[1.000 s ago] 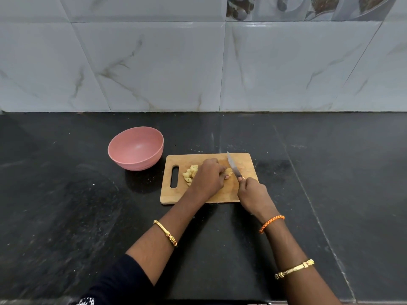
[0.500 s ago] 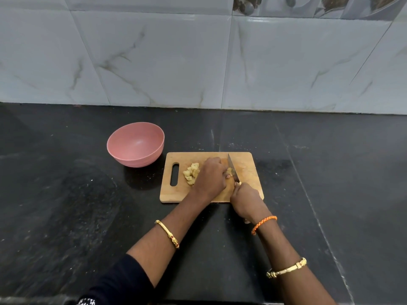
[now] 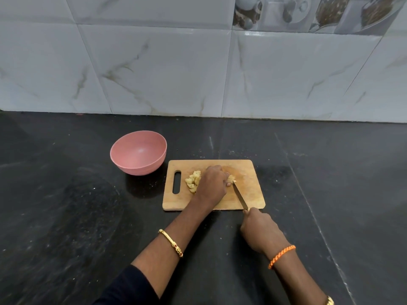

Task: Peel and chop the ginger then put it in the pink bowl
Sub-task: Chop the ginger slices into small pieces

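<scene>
Clearly the chopping step is in hand: the left hand [image 3: 212, 183] curls over a remaining ginger piece [image 3: 231, 178] on the cutting board [image 3: 248, 172], its fingers clenched down on it as far as the view shows, though they largely hide it. Just beside those fingers the knife [image 3: 240, 195] tip meets the piece, the right hand [image 3: 261, 230] grasping the handle. Chopped ginger [image 3: 193, 181] lies heaped on the far side of the left hand. Beyond that heap the pink bowl [image 3: 123, 160] sits on the tabletop [image 3: 66, 216], nothing in it. Next, likely more cuts, then gathering the bits toward the bowl.
</scene>
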